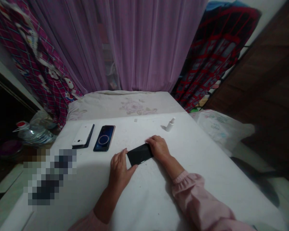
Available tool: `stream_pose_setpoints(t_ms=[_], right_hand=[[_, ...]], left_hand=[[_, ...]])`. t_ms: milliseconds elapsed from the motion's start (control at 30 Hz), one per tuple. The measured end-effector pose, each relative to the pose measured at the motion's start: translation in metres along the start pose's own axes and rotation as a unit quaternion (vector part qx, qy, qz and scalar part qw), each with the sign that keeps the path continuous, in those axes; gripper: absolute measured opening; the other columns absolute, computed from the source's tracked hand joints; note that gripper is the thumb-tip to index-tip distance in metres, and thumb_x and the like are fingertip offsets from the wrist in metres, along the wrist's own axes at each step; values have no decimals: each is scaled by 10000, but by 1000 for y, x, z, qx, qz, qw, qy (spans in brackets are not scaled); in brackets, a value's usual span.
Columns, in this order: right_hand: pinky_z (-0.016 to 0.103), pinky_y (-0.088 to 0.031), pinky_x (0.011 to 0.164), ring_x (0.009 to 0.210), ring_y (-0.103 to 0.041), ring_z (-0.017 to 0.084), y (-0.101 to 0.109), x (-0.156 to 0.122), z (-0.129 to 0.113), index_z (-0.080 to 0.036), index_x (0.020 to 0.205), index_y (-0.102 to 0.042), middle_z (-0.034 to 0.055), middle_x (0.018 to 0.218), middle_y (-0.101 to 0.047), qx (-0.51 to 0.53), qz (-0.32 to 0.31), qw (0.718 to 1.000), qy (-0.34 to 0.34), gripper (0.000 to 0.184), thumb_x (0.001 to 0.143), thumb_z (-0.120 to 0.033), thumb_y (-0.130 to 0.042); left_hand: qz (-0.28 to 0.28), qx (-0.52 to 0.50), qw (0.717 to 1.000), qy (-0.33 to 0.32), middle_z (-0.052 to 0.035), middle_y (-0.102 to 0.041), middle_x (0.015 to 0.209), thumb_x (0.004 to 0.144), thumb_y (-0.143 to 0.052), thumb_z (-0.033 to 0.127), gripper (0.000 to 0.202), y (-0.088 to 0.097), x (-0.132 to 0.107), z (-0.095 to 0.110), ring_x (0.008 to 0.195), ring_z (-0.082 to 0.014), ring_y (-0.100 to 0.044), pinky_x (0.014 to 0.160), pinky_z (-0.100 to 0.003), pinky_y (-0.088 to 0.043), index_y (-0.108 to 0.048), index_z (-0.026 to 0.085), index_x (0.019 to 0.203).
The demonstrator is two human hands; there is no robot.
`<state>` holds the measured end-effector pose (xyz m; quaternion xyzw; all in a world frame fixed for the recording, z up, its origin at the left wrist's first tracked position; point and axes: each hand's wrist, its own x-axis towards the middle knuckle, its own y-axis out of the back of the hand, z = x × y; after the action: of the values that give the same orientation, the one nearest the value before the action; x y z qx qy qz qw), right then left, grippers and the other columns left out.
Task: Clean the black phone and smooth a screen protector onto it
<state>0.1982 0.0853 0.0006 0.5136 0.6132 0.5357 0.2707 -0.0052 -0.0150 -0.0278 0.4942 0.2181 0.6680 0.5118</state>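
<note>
A black smartphone [140, 154], its dark screen facing up, is held at both ends between my hands, low over the white table cover. My left hand [120, 166] grips its left end, thumb along the near edge and fingers at the far corner. At the right end, my right hand [159, 147] has its fingers closed around the short edge. To the left lies a blue phone [104, 138] with a ring on its back. Beside that, a white phone [83, 135] rests on top of a dark one.
A small white spray bottle [170, 124] stands beyond my right hand. Purple curtains [146, 48] hang behind the table [144, 199]. A blurred-out patch [53, 178] covers something at the left edge. A large clear water bottle [35, 133] is on the left, off the table.
</note>
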Motion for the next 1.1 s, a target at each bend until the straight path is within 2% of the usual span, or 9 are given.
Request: stream_pose_setpoints(t_ms=[133,367,467,533,633,767,867,967,1100], right_hand=[[329,-388,780,900,-564,228,0,-4,5,-234,1001,-770,78,966,-690,3,23,999,-30,243,925,-225,-539],[332,-387,808,923,-567,220,-10,-8,-48,-264,1031,-745,47,1002,-690,45,-8,996,81,222,924,-232,-553],[333,-413,818,921,-578,224,-12,-8,-34,-230,1025,-746,72,972,-693,56,16,997,44,256,938,-230,-506],[332,-438,833,929,-593,222,-14,-12,-15,-202,1024,-741,92,962,-695,107,72,992,-20,292,942,-240,-464],[347,-470,860,942,-625,224,-18,-23,10,-179,1006,-731,102,984,-710,231,174,949,-124,331,926,-336,-451],[397,-489,862,923,-648,246,-21,-32,21,-171,968,-730,104,982,-730,349,230,884,-208,404,879,-478,-484],[425,-494,861,890,-650,243,-20,-33,20,-181,929,-732,88,935,-740,427,245,840,-229,387,841,-508,-545],[452,-497,869,865,-646,234,-19,-32,18,-187,899,-733,78,899,-738,491,263,799,-228,365,812,-518,-607],[473,-502,877,848,-639,220,-23,-32,18,-189,918,-727,67,875,-728,544,278,755,-240,385,795,-544,-643]], left_hand=[[1,-4,1000,-8,-124,-656,1194,758,-712,261,717,0,0,2,1109,-325,-580,986,-520,-443,-370,192,1384],[13,15,1000,-23,-153,-651,1201,782,-694,294,682,-3,-1,2,1121,-335,-581,1006,-538,-428,-395,153,1379],[3,47,999,-21,-175,-632,1235,776,-711,315,647,-4,-1,0,1183,-358,-551,1058,-566,-369,-456,143,1346],[-8,67,998,-17,-196,-587,1311,772,-719,338,603,-4,-1,-1,1259,-388,-498,1079,-598,-324,-507,150,1305],[-26,68,997,-15,-213,-520,1409,765,-718,346,578,-6,1,-4,1340,-414,-424,1086,-639,-286,-524,150,1274],[-33,17,999,-12,-171,-632,1286,766,-696,256,589,-6,3,0,1287,-366,-512,1101,-649,-272,-455,165,1296],[-11,-39,999,-24,-115,-691,1152,802,-629,175,548,-3,3,7,1078,-278,-660,1063,-551,-399,-414,189,1305],[18,-55,997,-54,-76,-719,1017,865,-557,161,406,1,2,12,882,-232,-710,838,-395,-565,-465,217,1256],[37,-42,993,-108,-62,-747,998,949,-477,195,330,7,2,15,842,-207,-731,754,-319,-598,-517,221,1276]])
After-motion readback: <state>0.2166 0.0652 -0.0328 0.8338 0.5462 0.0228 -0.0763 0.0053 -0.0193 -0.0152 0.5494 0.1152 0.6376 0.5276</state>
